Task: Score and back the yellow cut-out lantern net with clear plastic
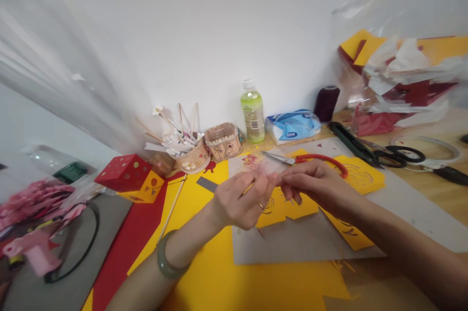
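My left hand [243, 199], with a green bangle [168, 257] at the wrist, is closed with its fingers bent in. The fingertips of my right hand [314, 182] are pinched together and meet those of the left above a grey board [281, 247]. Whatever lies between the fingers is too small and blurred to make out. Under the hands lies yellow paper with cut-out swirls [303, 208]. Just beyond the fingers, red-handled scissors [325, 157] rest on the board, beside a small heap of paper scraps [250, 161].
At the back stand a green bottle [252, 116], tissues [292, 126], a dark thread spool [326, 103] and a basket of sticks [192, 157]. Black scissors [398, 155] and a cutter [354, 144] lie right. A spotted box [127, 177] and pink glue gun [34, 252] are left.
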A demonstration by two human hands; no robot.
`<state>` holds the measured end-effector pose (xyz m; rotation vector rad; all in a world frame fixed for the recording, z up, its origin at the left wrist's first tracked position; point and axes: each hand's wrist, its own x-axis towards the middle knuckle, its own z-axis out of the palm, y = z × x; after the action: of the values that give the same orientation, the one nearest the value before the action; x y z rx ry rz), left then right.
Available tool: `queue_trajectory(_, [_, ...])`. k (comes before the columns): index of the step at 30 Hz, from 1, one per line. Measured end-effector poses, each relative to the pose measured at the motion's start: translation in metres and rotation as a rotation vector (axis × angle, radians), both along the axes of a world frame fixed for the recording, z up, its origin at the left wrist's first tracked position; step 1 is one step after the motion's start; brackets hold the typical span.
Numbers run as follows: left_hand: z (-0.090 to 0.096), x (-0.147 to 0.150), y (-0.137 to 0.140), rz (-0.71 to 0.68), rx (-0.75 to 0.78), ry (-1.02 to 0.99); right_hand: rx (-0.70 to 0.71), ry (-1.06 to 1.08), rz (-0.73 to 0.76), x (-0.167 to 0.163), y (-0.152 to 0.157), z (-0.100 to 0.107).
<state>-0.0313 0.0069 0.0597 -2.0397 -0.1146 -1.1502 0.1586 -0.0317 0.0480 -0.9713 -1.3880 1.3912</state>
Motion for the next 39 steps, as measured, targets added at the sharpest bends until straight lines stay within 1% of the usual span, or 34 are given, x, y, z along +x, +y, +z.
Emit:
queue_trajectory(5, [-0.0036,0.0025,0.0023,-0.013,0.021,-0.037,0.007,-0.006,-0.009,-0.0003,0.0003,-0.0003])
queue_trajectory(9, [-0.007,0.002,0.0039,-0.021,0.011,-0.028,0.015,-0.012,-0.011,-0.0011,0.0002,0.0013])
queue_trajectory(14, [-0.0054,0.0011,0.0037,-0.024,0.032,-0.006,0.009,-0.008,-0.002,-0.0013,0.0009,0.0023])
queue_trajectory(20, [-0.0082,0.0007,0.0039,0.003,0.005,-0.004,0.024,-0.036,-0.002,0.0017,0.0021,-0.0025])
queue_trajectory(23, [-0.0098,0.0003,0.004,0.008,0.002,0.005,0.03,-0.064,-0.003,0.0018,0.0025,-0.0015])
queue_trajectory(32, [-0.0063,0.0005,0.0029,-0.027,0.014,0.047,0.057,-0.156,-0.042,-0.0003,0.0,0.0039])
queue_trajectory(39, [-0.0082,0.0009,0.0032,-0.054,0.009,0.06,0.037,-0.139,-0.062,-0.0031,0.0012,0.0035])
